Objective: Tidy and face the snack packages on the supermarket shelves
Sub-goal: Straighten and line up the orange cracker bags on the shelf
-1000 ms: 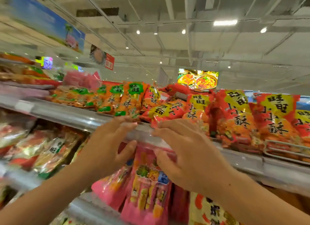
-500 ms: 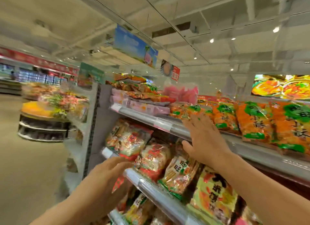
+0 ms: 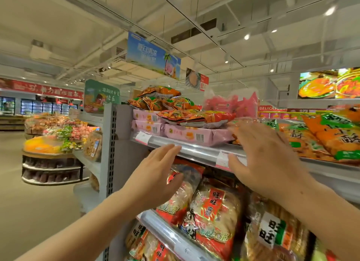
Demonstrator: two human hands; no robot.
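Both arms reached up and forward from the bottom of the view toward the end of a shelf unit. The left hand (image 3: pixel 155 175) came in from 7 o'clock, palm turned toward the goods, fingers straight and close together with the thumb spread below; its fingertips lay at the clear price rail (image 3: pixel 194 153) of the top shelf, and the grip was open, holding nothing. The right hand (image 3: pixel 266 159) came in from 4 o'clock, back toward the camera, fingers spread and only slightly bent, covering the rail and the shelf front; its grip was also open, though whether the fingertips touched a package could not be told. At 12 o'clock from the hands, flat pink packages (image 3: pixel 194 135) lay stacked on the top shelf, with orange snack bags (image 3: pixel 175 103) heaped untidily on them and a pink bag (image 3: pixel 231 103) behind. At 3 o'clock, orange and green bags (image 3: pixel 321 136) leaned along the same shelf. Below the rail, at 6 o'clock, red and clear rice cracker bags (image 3: pixel 212 214) stood on the lower shelf, the left thumb just beside one of them. At 9 o'clock, well apart, stood a round display stand (image 3: pixel 50 159) piled with goods.
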